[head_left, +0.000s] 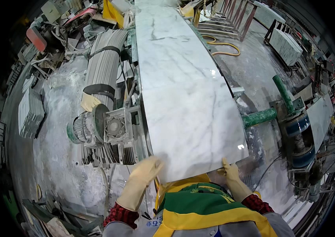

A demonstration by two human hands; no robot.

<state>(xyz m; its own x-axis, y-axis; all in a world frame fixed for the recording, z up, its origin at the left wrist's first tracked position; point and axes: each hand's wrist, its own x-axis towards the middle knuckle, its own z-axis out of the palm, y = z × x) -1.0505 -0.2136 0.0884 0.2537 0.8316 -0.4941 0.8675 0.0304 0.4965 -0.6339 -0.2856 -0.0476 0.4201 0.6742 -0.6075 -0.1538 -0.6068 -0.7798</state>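
Observation:
A long white marble slab [183, 102] with grey veins runs away from me, its wet surface shining in places. At its near left corner is my left hand [148, 169] in a cream rubber glove. Its fingers are blurred against the slab's edge, so their grip does not show clearly. My right hand [230, 170], gloved alike, grips the near edge toward the right corner. The thumb lies on top and the other fingers are hidden beneath. A green and yellow apron [199, 201] covers my front, just under the slab's near end.
Left of the slab stand a grey motor with a gearbox [116, 125] and a strapped bundle of long strips [106, 59]. A spare glove [90, 102] lies there. On the right are a green pipe [260, 117], a roller machine [300, 132] and a yellow hose [230, 53]. Slabs lean farther off.

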